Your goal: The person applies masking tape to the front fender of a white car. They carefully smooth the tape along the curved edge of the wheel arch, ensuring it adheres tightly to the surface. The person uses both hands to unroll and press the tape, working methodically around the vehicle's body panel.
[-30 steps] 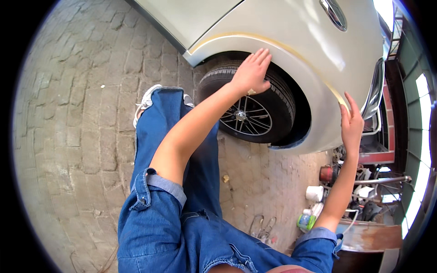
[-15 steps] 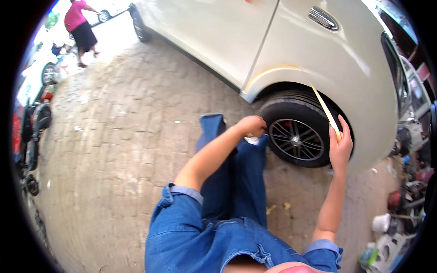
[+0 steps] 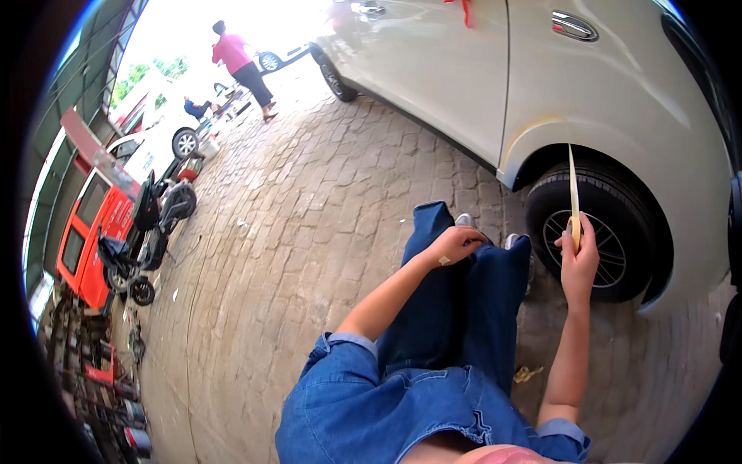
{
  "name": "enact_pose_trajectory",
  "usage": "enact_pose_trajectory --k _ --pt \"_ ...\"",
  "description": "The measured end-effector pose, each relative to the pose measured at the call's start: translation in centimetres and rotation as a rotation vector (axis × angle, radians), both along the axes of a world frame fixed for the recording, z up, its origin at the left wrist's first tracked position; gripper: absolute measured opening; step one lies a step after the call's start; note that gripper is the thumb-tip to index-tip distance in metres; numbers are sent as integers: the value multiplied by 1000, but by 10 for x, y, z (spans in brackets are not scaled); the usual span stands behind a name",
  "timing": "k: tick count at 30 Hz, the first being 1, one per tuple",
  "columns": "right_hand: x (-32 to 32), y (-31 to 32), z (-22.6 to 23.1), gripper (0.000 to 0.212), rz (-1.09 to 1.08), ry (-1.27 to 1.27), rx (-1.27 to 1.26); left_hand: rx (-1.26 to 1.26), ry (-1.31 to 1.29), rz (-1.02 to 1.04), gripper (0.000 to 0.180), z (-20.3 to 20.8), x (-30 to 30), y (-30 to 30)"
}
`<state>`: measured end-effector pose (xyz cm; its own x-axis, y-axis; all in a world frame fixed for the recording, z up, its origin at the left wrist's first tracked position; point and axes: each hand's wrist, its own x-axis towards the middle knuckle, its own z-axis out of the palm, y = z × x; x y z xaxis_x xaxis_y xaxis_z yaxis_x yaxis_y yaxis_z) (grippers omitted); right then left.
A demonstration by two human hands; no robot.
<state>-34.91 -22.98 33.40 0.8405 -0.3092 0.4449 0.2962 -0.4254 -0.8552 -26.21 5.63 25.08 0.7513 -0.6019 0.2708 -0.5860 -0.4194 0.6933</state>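
Observation:
A roll of masking tape is in my right hand, its fingers closed round it in front of the wheel. From the roll a narrow pale strip runs taut up to the wheel arch of the cream-white car, where a faint yellowish band follows the curve. My left hand is over the knee of my blue jeans, its fingers loosely bent and apart from the thumb, with nothing seen between them. A small pale scrap sticks to that wrist.
The car's door and door handle rise ahead. Crumpled yellowish scraps lie on the brick paving. To the left stand a motor scooter, a red vehicle and loaded shelving. A person in pink stands far off.
My view has turned left, bringing the scooter and red vehicle into sight. My left hand has loosened from a fist and moved over my knee. The right hand still keeps the tape strip stretched.

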Motion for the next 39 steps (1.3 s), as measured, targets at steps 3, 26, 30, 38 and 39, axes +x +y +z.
enact_pose_trajectory --k 3,26,30,38,39 --pt "-5 4 -8 44 32 35 -1 69 -71 60 21 6 -26 16" --pt "-21 54 -38 49 208 1 110 -497 726 -152 53 41 -71 -65" --pt "-23 72 -31 53 179 -26 -123 -719 1116 -67 55 47 -50 -82" --pt "-14 47 9 43 248 -106 -394 -725 1078 -237 44 38 8 -84" --pt "-12 38 21 38 249 -124 -386 -694 1049 -222 44 33 18 -83"
